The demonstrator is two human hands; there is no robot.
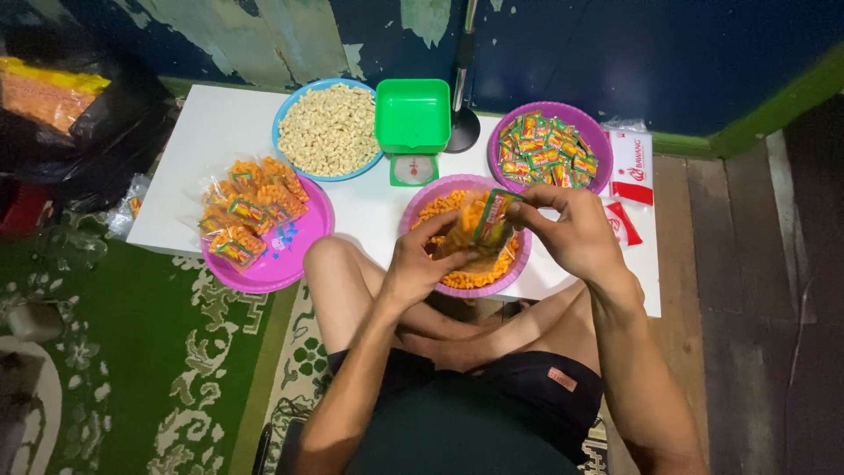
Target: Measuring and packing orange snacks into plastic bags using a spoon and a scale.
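A small clear plastic bag of orange snacks (479,230) is held by both hands over the purple round plastic bowl of orange snacks (457,274). It is pinched by the left hand (420,264) from below, and its top is gripped by the right hand (571,230). Snacks could spill if the bag is tipped. Behind the bowl a green scale (412,127) is seen. Left of the bowl, a pink plate of filled bags (286,264) is kept.
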